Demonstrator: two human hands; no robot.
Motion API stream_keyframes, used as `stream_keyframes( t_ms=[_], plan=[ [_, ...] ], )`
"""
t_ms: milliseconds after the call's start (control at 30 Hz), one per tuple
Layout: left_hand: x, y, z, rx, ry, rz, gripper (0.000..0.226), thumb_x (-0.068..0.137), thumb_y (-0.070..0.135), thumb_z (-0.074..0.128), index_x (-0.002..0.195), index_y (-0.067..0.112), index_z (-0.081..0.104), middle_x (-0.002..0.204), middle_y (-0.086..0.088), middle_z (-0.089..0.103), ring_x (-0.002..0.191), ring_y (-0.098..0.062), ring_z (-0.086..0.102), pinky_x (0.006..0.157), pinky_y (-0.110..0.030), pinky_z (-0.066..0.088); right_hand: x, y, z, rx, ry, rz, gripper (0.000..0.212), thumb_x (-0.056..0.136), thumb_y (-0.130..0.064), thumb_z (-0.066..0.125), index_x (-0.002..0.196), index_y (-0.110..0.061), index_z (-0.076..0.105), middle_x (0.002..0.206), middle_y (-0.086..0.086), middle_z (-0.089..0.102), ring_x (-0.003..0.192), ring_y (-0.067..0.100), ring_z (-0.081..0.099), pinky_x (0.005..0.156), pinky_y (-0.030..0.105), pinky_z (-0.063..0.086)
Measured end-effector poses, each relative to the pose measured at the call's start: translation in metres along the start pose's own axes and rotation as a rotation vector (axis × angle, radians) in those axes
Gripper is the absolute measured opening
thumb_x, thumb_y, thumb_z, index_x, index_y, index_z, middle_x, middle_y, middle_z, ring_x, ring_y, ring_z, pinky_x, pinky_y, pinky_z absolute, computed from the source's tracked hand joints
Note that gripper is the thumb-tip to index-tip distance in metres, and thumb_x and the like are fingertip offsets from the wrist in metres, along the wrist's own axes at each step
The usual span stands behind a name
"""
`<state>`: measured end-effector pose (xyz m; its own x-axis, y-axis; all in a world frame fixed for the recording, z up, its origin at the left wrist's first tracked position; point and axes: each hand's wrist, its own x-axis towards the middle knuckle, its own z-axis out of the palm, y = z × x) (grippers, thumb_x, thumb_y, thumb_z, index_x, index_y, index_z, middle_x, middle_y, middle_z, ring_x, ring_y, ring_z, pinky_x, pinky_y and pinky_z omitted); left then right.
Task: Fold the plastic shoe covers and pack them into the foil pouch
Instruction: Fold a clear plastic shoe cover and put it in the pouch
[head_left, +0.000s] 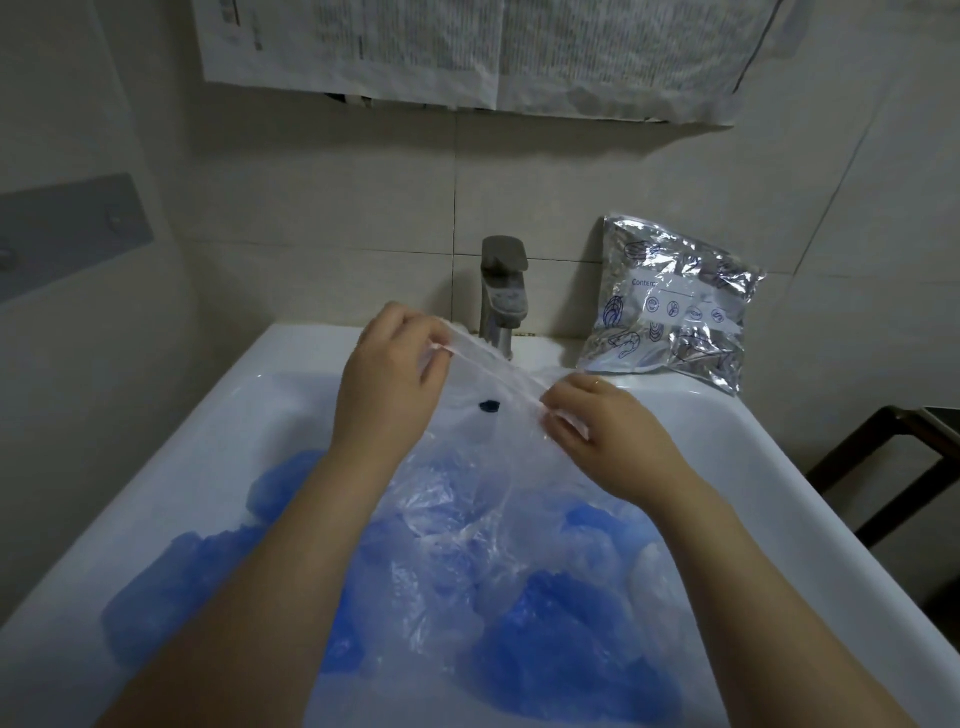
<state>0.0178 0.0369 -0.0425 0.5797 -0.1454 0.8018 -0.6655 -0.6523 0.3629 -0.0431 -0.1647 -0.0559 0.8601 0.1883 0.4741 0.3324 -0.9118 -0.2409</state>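
Blue covers (561, 618): heaped in sink (779, 467), six o'clock.
Left hand (387, 371), right hand (605, 428): both pinching clear cover (483, 467), stretched taut.
Foil pouch (675, 301): two o'clock, beside tap (501, 291).

left hand (387, 376) and right hand (605, 428) pinching, raised.

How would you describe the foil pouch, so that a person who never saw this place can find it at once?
Start at the white sink and find the grey faucet at its back edge. Right of the faucet, on the rim, the foil pouch leans against the tiled wall. It alone is shiny, crinkled silver with dark blue drawings; the shoe covers in the basin are soft blue or clear plastic.
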Motion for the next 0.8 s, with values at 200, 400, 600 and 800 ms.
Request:
stream_keyframes(
  t_ms=[200, 400, 600, 800],
  plan=[
    [0.004, 0.000, -0.007, -0.363, -0.001, -0.357, 0.042, 0.079, 0.004, 0.066, 0.111, 0.029, 0.054, 0.080, 0.011, 0.054, 0.068, -0.004, 0.050, 0.066, -0.004, 0.038, 0.000, 0.004, -0.025, 0.475, 0.337, -0.044, 0.011, 0.078, -0.015, 0.063, 0.077, -0.025, 0.067, 0.076, -0.021, 0.062, 0.072, -0.005, 0.054, 0.068, 0.009, 0.038],
    [0.007, 0.000, -0.003, -1.132, -0.073, -0.977, 0.013, 0.092, 0.010, 0.053, 0.083, 0.013, 0.063, 0.072, 0.001, 0.068, 0.069, -0.014, 0.062, 0.068, -0.028, 0.053, 0.002, 0.008, -0.028, 1.121, 0.447, 0.234, 0.036, 0.087, -0.011, 0.050, 0.100, -0.040, 0.065, 0.095, -0.008, 0.064, 0.081, 0.006, 0.057, 0.074, 0.019, 0.049],
    [0.010, -0.007, -0.008, -1.683, -0.228, -1.225, 0.031, 0.084, 0.016, 0.046, 0.054, 0.015, 0.055, 0.040, 0.007, 0.041, 0.028, -0.003, 0.036, 0.031, -0.009, 0.027, 0.002, 0.027, -0.015, 0.784, 0.358, 0.557, 0.019, 0.096, -0.005, 0.045, 0.079, -0.006, 0.053, 0.068, 0.001, 0.054, 0.068, 0.019, 0.051, 0.063, 0.018, 0.046],
    [0.005, -0.013, -0.009, -1.628, -0.223, -1.188, 0.029, 0.060, 0.024, 0.063, 0.038, 0.020, 0.044, 0.031, 0.007, 0.025, 0.022, -0.005, 0.021, 0.029, -0.014, 0.010, 0.006, 0.016, -0.029, 2.114, 0.203, 0.726, 0.017, 0.071, -0.002, 0.060, 0.085, 0.007, 0.066, 0.080, 0.017, 0.069, 0.066, 0.023, 0.069, 0.058, 0.034, 0.059]
  ],
)
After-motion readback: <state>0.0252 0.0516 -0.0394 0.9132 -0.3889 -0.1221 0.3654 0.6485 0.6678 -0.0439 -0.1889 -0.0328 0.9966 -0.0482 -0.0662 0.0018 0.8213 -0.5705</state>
